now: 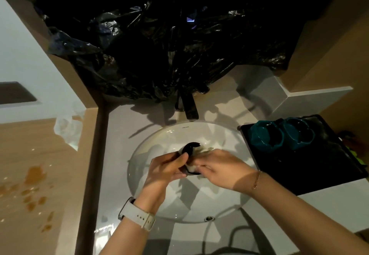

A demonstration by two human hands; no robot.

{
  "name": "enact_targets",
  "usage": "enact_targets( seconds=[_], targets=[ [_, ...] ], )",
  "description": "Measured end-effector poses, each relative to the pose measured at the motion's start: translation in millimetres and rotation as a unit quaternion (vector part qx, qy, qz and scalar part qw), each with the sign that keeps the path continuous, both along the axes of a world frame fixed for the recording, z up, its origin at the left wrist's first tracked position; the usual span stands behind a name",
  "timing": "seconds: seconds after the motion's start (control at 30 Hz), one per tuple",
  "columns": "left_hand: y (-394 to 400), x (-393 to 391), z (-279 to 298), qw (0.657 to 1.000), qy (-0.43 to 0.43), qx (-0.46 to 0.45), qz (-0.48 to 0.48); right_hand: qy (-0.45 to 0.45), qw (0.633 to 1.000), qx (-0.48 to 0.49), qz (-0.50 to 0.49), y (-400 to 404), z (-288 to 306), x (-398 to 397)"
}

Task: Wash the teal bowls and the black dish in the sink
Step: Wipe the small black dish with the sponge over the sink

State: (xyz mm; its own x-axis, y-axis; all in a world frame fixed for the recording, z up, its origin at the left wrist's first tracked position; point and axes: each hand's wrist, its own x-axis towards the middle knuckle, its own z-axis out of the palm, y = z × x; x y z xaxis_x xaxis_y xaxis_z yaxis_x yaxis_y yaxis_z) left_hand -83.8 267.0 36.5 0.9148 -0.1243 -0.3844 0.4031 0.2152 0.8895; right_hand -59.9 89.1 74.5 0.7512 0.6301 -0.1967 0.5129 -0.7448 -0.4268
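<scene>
Over the white round sink [151, 200] my left hand [165, 169] grips a small black dish [190, 148], thumb curled over its rim. My right hand [221, 167] holds a pale soapy cloth or sponge [201, 149] pressed against the dish; most of the dish is hidden by my fingers. Two teal bowls [265, 135] [298, 132] sit side by side on a black tray [311, 166] to the right of the sink.
A dark faucet [189, 107] stands behind the sink, spout over the basin. Crumpled black plastic sheeting [169, 41] covers the wall above. A wooden surface [30, 174] with orange-brown stains lies at left. A crumpled clear plastic bag [67, 128] sits at its back.
</scene>
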Motion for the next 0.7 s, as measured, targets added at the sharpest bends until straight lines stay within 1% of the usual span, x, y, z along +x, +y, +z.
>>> enact_targets(
  seconds=[0.07, 0.1, 0.13, 0.17, 0.2, 0.27, 0.3, 0.33, 0.4, 0.43, 0.47, 0.53, 0.6, 0.63, 0.67, 0.7],
  targets=[
    [-7.3, 3.9, 1.1, 1.000, 0.022, 0.000, 0.008, -0.047, 0.997, -0.063, -0.025, 4.4, 8.4, 4.7],
    [-10.0, 6.5, 2.0, 0.999, 0.030, -0.002, 0.014, -0.085, 0.993, -0.074, -0.047, 6.8, 8.9, 5.1],
    [-11.7, 9.7, 2.6, 0.999, 0.032, -0.003, 0.017, -0.114, 0.989, -0.064, -0.076, 9.0, 6.2, 5.7],
    [-12.3, 12.9, 4.5, 0.999, 0.029, -0.002, 0.017, -0.121, 0.985, -0.017, -0.118, 11.3, 1.6, 5.2],
    [-11.7, 15.8, 6.9, 1.000, 0.022, 0.000, 0.015, -0.108, 0.976, 0.059, -0.178, 14.4, -3.1, 3.5],
    [-7.7, 19.0, 13.2, 1.000, 0.013, 0.003, 0.010, -0.025, 0.925, 0.242, -0.292, 21.5, -4.9, -0.9],
    [-4.9, 19.1, 15.1, 1.000, 0.013, 0.001, 0.007, 0.017, 0.908, 0.292, -0.299, 23.2, -4.5, -1.9],
    [-2.1, 18.7, 16.3, 1.000, 0.016, -0.004, 0.000, 0.035, 0.910, 0.306, -0.278, 22.5, -5.2, -3.3],
    [1.7, 16.8, 17.6, 0.999, 0.028, -0.018, -0.016, 0.075, 0.932, 0.285, -0.211, 17.0, 2.5, -4.9],
    [1.2, 15.7, 16.9, 0.999, 0.040, -0.023, -0.019, 0.098, 0.945, 0.254, -0.182, 12.8, 10.6, -4.5],
    [-1.0, 14.4, 15.9, 0.998, 0.053, -0.026, -0.018, 0.107, 0.961, 0.201, -0.160, 7.3, 13.9, -1.3],
    [-9.2, 10.7, 15.0, 0.997, 0.075, -0.025, -0.011, 0.081, 0.986, 0.056, -0.132, 1.7, 20.5, 4.8],
    [-18.5, 7.0, 14.4, 0.996, 0.084, -0.029, -0.006, 0.038, 0.985, -0.063, -0.154, 6.8, 26.8, 9.0],
    [-22.2, 5.6, 14.5, 0.996, 0.086, -0.036, 0.001, -0.002, 0.982, -0.098, -0.160, 10.6, 27.9, 9.0],
    [-24.3, 4.4, 13.8, 0.996, 0.084, -0.041, 0.013, -0.039, 0.980, -0.104, -0.163, 14.4, 26.1, 8.4],
    [-24.9, 2.4, 13.3, 0.996, 0.078, -0.044, 0.028, -0.064, 0.981, -0.083, -0.161, 17.0, 20.9, 6.7]
  ],
)
